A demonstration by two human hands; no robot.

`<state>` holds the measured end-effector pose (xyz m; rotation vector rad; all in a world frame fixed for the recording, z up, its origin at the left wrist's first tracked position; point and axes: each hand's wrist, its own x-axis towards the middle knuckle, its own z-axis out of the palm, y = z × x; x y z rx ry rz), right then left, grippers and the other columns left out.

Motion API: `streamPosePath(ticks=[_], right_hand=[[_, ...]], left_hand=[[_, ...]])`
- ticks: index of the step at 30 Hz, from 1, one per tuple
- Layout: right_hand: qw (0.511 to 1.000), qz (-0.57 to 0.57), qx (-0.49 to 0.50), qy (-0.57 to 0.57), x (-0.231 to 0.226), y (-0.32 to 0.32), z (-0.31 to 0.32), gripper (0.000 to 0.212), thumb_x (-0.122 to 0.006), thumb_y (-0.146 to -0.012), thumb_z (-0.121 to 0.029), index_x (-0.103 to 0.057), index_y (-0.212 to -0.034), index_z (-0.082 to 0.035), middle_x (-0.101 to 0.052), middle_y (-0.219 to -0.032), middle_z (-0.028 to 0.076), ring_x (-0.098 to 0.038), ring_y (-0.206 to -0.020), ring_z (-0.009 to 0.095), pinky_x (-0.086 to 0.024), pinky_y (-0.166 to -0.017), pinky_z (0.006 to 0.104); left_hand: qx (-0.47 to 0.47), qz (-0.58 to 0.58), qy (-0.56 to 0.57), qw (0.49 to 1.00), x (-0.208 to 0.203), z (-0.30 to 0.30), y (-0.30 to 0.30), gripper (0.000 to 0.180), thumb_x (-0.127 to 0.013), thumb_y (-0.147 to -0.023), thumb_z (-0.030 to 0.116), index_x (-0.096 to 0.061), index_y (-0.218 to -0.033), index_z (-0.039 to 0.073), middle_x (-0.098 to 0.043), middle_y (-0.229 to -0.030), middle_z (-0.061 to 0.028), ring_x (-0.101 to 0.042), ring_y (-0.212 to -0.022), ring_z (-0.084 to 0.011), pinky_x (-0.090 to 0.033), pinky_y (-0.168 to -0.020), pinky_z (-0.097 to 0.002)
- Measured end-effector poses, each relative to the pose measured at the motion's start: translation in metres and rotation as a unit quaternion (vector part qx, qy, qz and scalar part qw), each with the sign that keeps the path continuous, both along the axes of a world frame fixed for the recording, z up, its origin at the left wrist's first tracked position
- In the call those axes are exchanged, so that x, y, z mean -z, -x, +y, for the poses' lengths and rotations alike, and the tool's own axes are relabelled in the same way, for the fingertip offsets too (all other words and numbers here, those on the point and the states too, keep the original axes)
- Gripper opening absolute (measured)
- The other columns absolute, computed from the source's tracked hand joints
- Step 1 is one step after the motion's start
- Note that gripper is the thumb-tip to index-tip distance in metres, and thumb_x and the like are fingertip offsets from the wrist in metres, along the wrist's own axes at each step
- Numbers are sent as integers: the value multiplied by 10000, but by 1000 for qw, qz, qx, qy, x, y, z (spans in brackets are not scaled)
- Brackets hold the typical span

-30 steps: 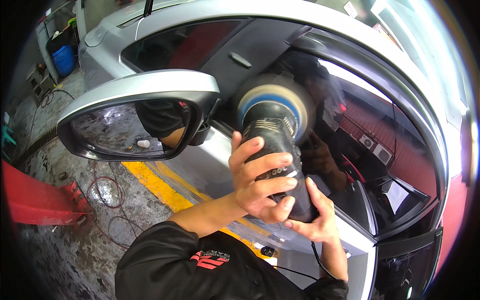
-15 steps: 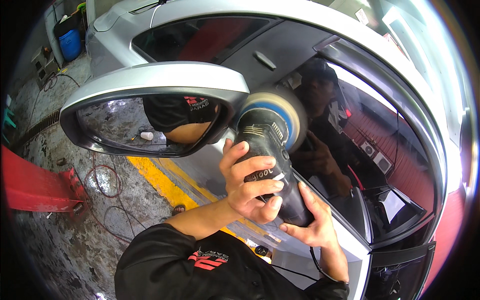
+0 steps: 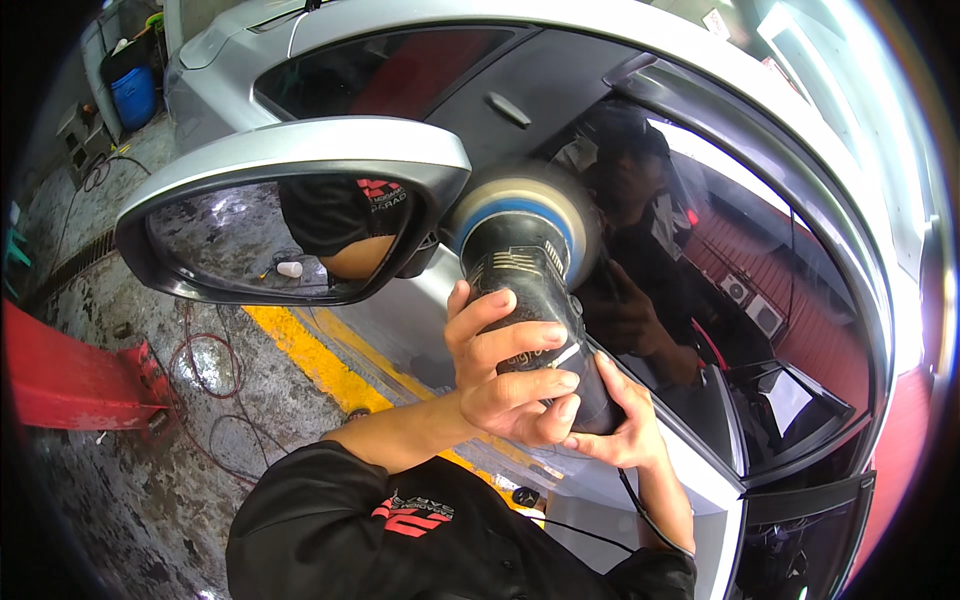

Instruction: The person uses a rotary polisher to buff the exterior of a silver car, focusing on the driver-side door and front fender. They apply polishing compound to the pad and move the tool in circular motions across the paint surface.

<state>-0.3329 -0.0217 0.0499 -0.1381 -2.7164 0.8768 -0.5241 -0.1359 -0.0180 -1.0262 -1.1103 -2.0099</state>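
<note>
Both of my hands are closed around a black electric polisher (image 3: 515, 275) tilted up against the car's dark side window (image 3: 650, 290). The fingers of my left hand (image 3: 515, 370) wrap over the polisher's body. My right hand (image 3: 625, 420) grips its lower end, where a black cable runs down past the wrist. On top, the round polishing pad (image 3: 515, 190), cream with a blue ring, lies at the glass beside the side mirror (image 3: 300, 150); its outer rim is blurred. The pad's working face is hidden.
The silver mirror housing juts out left of the polisher. The cable (image 3: 580, 533) trails below my arms. On the wet floor lie a yellow stripe (image 3: 300, 350) and a reddish hose (image 3: 205, 365). A red metal post base (image 3: 80, 370) stands at left, a blue drum (image 3: 133, 97) farther back.
The view has shifted a little, so the mirror and car appear farther left. The polisher and pad have moved slightly up along the glass. Both hands keep their hold.
</note>
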Motion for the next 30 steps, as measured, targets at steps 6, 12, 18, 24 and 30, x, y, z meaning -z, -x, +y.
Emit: streamPosePath(ticks=[6, 12, 18, 24, 30], right_hand=[[1000, 1, -12, 4, 2, 1, 2, 1050, -1002, -698, -209, -487, -1591, -12, -670, -1391, 269, -700, -1238, 399, -533, -1050, 438], [999, -7, 17, -34, -9, 6, -14, 1043, -988, -709, -169, -469, -1600, -11, -686, -1323, 250, -720, -1125, 368, -558, -986, 430], [997, 17, 63, -50, -7, -4, -23, 1054, -987, -711, -169, -449, -1598, 18, -669, -1360, 269, -715, -1172, 374, -554, -1017, 438], [970, 134, 181, 87, 30, -52, -39, 1155, -986, -744, -254, -325, -1631, 76, -628, -1448, 254, -658, -1283, 330, -517, -1089, 430], [895, 278, 284, 203, 64, -98, -54, 1271, -990, -718, -218, -214, -1692, 33, -557, -1483, 208, -606, -1274, 296, -484, -1093, 412]], left_hand=[[-9, 13, 2, 1000, 2, -1, -1, 124, -718, -874, 355, -700, -973, 283, -720, -1243, -16, -483, -1393, -334, -207, -1282, -563], [13, -8, 2, 1000, 1, -1, 9, 218, -676, -867, 396, -719, -1008, 236, -716, -1254, -52, -478, -1377, -338, -224, -1278, -555], [38, 2, -25, 999, -9, 14, 6, 282, -673, -852, 416, -719, -1042, 214, -720, -1255, -81, -502, -1359, -344, -239, -1269, -545], [184, 86, -40, 978, -48, 25, -8, 348, -686, -891, 402, -726, -1141, 164, -710, -1311, -125, -571, -1343, -386, -234, -1262, -587], [-12, 15, -178, 984, -49, -78, 62, 412, -504, -1021, 339, -698, -1202, 22, -680, -1319, -223, -607, -1294, -396, -387, -1166, -547]])
